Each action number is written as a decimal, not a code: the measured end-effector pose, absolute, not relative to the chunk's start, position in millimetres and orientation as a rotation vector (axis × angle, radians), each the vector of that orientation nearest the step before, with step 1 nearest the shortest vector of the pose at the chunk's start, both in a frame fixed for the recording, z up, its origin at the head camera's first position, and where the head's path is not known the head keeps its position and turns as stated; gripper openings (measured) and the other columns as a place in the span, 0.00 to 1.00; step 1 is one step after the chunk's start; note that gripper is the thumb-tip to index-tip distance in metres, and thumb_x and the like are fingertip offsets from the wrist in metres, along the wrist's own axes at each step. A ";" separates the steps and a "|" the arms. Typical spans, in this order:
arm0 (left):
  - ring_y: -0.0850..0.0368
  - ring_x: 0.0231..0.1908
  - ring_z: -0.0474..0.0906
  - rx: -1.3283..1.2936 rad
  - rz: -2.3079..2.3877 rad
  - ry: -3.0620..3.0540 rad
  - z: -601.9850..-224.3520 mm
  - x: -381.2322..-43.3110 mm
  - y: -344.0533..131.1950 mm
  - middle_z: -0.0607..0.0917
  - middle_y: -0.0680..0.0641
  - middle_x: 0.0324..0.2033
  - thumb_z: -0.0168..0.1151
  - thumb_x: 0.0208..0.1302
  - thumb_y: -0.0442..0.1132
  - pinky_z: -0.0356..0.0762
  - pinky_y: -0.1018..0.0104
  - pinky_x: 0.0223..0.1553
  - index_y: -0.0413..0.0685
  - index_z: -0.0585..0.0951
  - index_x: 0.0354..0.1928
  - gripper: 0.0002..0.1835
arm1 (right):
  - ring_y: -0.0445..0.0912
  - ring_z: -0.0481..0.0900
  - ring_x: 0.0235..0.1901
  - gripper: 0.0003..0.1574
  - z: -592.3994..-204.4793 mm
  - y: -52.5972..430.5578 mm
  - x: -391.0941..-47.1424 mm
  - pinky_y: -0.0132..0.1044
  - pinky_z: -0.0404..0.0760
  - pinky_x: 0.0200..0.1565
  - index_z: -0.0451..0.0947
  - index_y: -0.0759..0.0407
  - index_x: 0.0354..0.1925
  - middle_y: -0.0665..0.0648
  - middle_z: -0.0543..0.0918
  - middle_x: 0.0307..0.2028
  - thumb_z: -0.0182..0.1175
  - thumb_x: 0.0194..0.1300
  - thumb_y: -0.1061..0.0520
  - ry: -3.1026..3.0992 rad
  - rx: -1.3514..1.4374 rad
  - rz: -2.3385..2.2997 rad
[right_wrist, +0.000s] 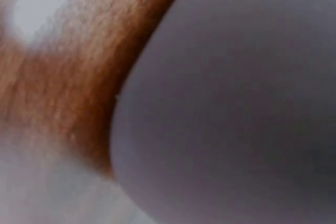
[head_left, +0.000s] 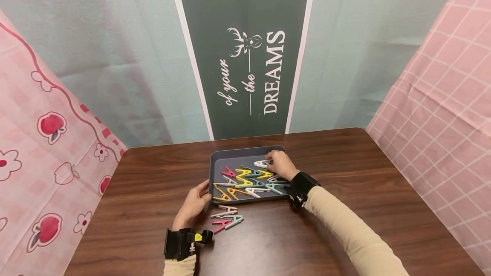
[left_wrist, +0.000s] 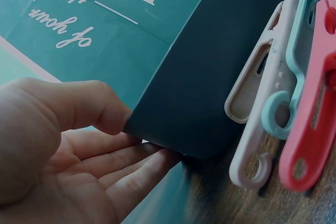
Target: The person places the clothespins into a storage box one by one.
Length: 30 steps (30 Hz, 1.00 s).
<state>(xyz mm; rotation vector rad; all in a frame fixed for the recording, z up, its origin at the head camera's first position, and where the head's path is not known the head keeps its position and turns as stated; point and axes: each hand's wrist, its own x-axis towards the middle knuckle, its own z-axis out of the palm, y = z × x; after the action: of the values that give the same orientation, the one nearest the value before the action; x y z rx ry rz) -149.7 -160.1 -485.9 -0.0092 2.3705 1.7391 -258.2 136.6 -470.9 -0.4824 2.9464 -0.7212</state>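
A shallow dark grey tray (head_left: 234, 159) on the table holds several plastic clothespins, among them a yellow one (head_left: 243, 181) and an orange one (head_left: 235, 192). My left hand (head_left: 193, 203) grips the tray's near-left corner; in the left wrist view the thumb (left_wrist: 105, 108) lies against the tray wall (left_wrist: 184, 72) and the fingers reach underneath. At the far-right corner, my right hand (head_left: 283, 165) pinches a white clothespin (head_left: 262, 164) inside the tray; its fingertips are partly hidden. The right wrist view is blurred, with a grey surface (right_wrist: 226, 98) filling most of it.
Just in front of the tray, a beige clothespin (head_left: 226, 211), a light blue one (head_left: 235, 221) and a pink one (head_left: 221, 225) lie on the brown wooden table (head_left: 161, 173). Printed curtains (head_left: 115, 54) hang behind the table and at both sides.
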 end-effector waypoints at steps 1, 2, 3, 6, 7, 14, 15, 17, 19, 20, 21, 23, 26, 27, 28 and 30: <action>0.35 0.64 0.71 -0.012 1.741 2.368 -485.8 -149.5 -160.3 0.71 0.26 0.63 0.47 0.63 0.23 0.74 0.49 0.63 0.27 0.60 0.69 0.30 | 0.55 0.82 0.48 0.17 -470.3 136.4 -257.5 0.45 0.83 0.47 0.82 0.63 0.48 0.63 0.84 0.47 0.65 0.58 0.63 2.948 -0.489 -0.723; 0.35 0.64 0.71 -0.015 1.742 2.369 -485.5 -149.2 -160.5 0.71 0.26 0.63 0.47 0.63 0.23 0.74 0.49 0.63 0.27 0.60 0.69 0.30 | 0.55 0.82 0.48 0.17 -469.6 136.1 -256.5 0.45 0.83 0.47 0.82 0.63 0.48 0.63 0.84 0.47 0.65 0.58 0.63 2.950 -0.496 -0.725; 0.35 0.64 0.71 -0.019 1.744 2.368 -485.4 -149.2 -160.7 0.71 0.27 0.63 0.47 0.63 0.23 0.74 0.49 0.63 0.27 0.60 0.69 0.30 | 0.55 0.82 0.48 0.17 -468.9 136.0 -255.4 0.46 0.83 0.47 0.82 0.64 0.48 0.64 0.84 0.47 0.66 0.58 0.63 2.954 -0.502 -0.727; 0.35 0.64 0.71 -0.013 1.747 2.372 -486.1 -149.5 -161.6 0.72 0.26 0.63 0.48 0.63 0.23 0.74 0.49 0.62 0.28 0.60 0.69 0.30 | 0.56 0.82 0.47 0.18 -466.9 135.8 -250.4 0.46 0.83 0.47 0.82 0.64 0.48 0.64 0.83 0.47 0.65 0.58 0.63 2.957 -0.519 -0.745; 0.35 0.64 0.71 -0.013 1.749 2.372 -486.0 -149.7 -161.7 0.72 0.26 0.62 0.48 0.63 0.23 0.74 0.49 0.62 0.28 0.61 0.69 0.30 | 0.56 0.82 0.47 0.18 -466.4 135.7 -248.1 0.46 0.82 0.47 0.82 0.64 0.49 0.64 0.83 0.47 0.65 0.58 0.63 2.954 -0.525 -0.756; 0.36 0.62 0.73 -0.004 1.740 2.387 -486.6 -150.0 -161.7 0.73 0.27 0.62 0.48 0.63 0.23 0.77 0.50 0.60 0.29 0.62 0.69 0.30 | 0.54 0.82 0.45 0.17 -465.4 132.2 -229.1 0.45 0.83 0.46 0.82 0.64 0.48 0.63 0.84 0.45 0.64 0.60 0.62 2.982 -0.614 -0.799; 0.36 0.62 0.73 -0.007 1.740 2.388 -486.4 -150.1 -161.8 0.73 0.27 0.62 0.48 0.63 0.23 0.77 0.52 0.60 0.29 0.62 0.69 0.30 | 0.54 0.83 0.44 0.16 -464.6 130.5 -226.4 0.45 0.83 0.45 0.82 0.65 0.47 0.63 0.84 0.43 0.64 0.59 0.62 2.997 -0.635 -0.805; 0.36 0.62 0.73 -0.007 1.738 2.388 -486.3 -150.6 -161.6 0.73 0.27 0.62 0.48 0.63 0.23 0.77 0.53 0.60 0.29 0.62 0.69 0.30 | 0.52 0.83 0.41 0.15 -463.1 127.2 -221.3 0.44 0.83 0.43 0.83 0.65 0.45 0.62 0.85 0.40 0.65 0.58 0.62 3.010 -0.664 -0.815; 0.36 0.62 0.73 -0.010 1.732 2.390 -486.2 -151.0 -161.5 0.73 0.27 0.62 0.48 0.63 0.23 0.77 0.52 0.60 0.29 0.61 0.69 0.30 | 0.51 0.83 0.39 0.14 -461.8 124.0 -217.1 0.43 0.83 0.41 0.83 0.65 0.44 0.61 0.85 0.38 0.66 0.58 0.62 3.019 -0.694 -0.813; 0.36 0.63 0.73 -0.011 1.731 2.387 -486.0 -151.2 -161.4 0.72 0.27 0.62 0.48 0.63 0.23 0.77 0.52 0.60 0.29 0.61 0.69 0.30 | 0.51 0.83 0.39 0.14 -461.1 122.7 -214.9 0.43 0.83 0.41 0.83 0.65 0.43 0.61 0.85 0.38 0.65 0.58 0.62 3.020 -0.714 -0.810; 0.35 0.63 0.72 -0.008 1.730 2.385 -485.9 -151.2 -161.7 0.72 0.27 0.63 0.48 0.63 0.23 0.77 0.51 0.60 0.29 0.61 0.69 0.30 | 0.50 0.83 0.38 0.13 -460.5 121.5 -212.7 0.42 0.83 0.40 0.83 0.65 0.43 0.60 0.85 0.38 0.66 0.58 0.62 3.021 -0.735 -0.809; 0.35 0.63 0.72 -0.003 1.726 2.385 -486.4 -151.3 -161.7 0.72 0.27 0.63 0.48 0.63 0.23 0.76 0.49 0.61 0.29 0.61 0.69 0.30 | 0.50 0.83 0.38 0.14 -459.5 119.5 -208.7 0.42 0.83 0.39 0.83 0.65 0.43 0.60 0.85 0.38 0.66 0.58 0.62 3.017 -0.779 -0.806; 0.36 0.63 0.72 -0.001 1.726 2.389 -485.7 -151.1 -161.7 0.72 0.27 0.62 0.48 0.63 0.23 0.77 0.52 0.60 0.29 0.61 0.69 0.30 | 0.50 0.83 0.38 0.14 -457.1 116.0 -202.3 0.41 0.83 0.39 0.83 0.65 0.43 0.60 0.86 0.38 0.65 0.58 0.62 3.014 -0.838 -0.812; 0.35 0.63 0.72 0.005 1.722 2.398 -485.8 -151.2 -161.8 0.73 0.27 0.62 0.48 0.63 0.23 0.78 0.54 0.60 0.28 0.61 0.69 0.30 | 0.50 0.83 0.38 0.14 -456.3 114.9 -200.3 0.41 0.82 0.39 0.83 0.65 0.43 0.60 0.85 0.37 0.66 0.58 0.62 3.014 -0.854 -0.814; 0.35 0.63 0.72 0.011 1.718 2.405 -485.8 -151.2 -161.8 0.73 0.26 0.62 0.48 0.63 0.23 0.78 0.54 0.59 0.28 0.61 0.69 0.30 | 0.49 0.83 0.37 0.13 -455.5 113.5 -198.3 0.40 0.82 0.39 0.83 0.65 0.43 0.59 0.85 0.36 0.66 0.58 0.62 3.013 -0.865 -0.818; 0.35 0.63 0.72 0.017 1.712 2.415 -485.4 -151.1 -161.9 0.73 0.26 0.62 0.48 0.63 0.23 0.79 0.56 0.59 0.28 0.61 0.68 0.30 | 0.48 0.82 0.37 0.13 -454.6 110.8 -194.1 0.39 0.82 0.39 0.83 0.64 0.43 0.58 0.85 0.36 0.66 0.58 0.62 3.011 -0.882 -0.821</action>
<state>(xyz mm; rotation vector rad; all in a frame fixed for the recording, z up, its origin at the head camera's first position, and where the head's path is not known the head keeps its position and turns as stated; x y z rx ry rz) -151.1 -161.9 -485.4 0.0166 2.4151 1.7121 -194.1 110.8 -454.6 -0.8816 3.0114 -0.8214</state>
